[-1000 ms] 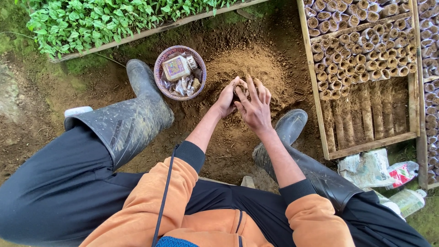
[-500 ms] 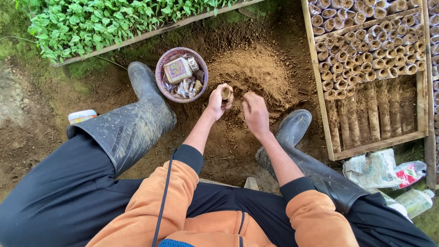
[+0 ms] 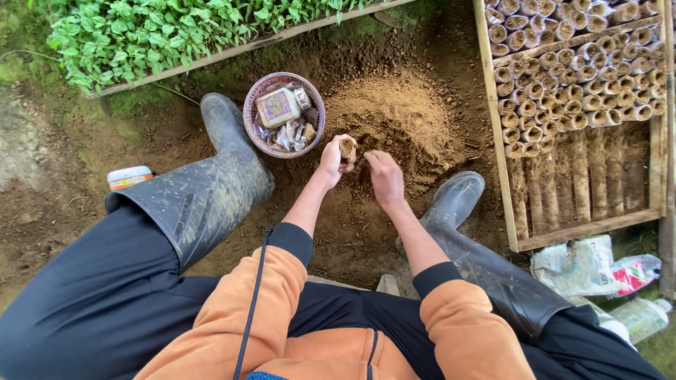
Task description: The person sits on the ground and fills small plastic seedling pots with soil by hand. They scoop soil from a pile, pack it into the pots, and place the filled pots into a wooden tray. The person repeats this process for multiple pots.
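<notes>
My left hand [image 3: 332, 158] grips a small rolled leaf pot [image 3: 347, 148] with its open top upward. My right hand [image 3: 384, 178] hovers just right of the pot, fingers curled down into the loose brown soil pile [image 3: 401, 116]; whether it holds soil I cannot tell. Both hands sit between my two black rubber boots [image 3: 211, 190], at the near edge of the soil pile. A round pink basket [image 3: 262, 90] with a small packet and scraps stands just left of the left hand.
A wooden tray [image 3: 501, 176] at the right holds several rows of soil-filled leaf pots [image 3: 563, 77], its lower part bare slats. A box of green seedlings [image 3: 162, 32] runs along the top left. Plastic bags and a bottle [image 3: 637, 317] lie at the lower right.
Both hands drew back from the soil pile toward me. The hands, pressed together a second ago, have separated, and the left hand now holds the pot upright.
</notes>
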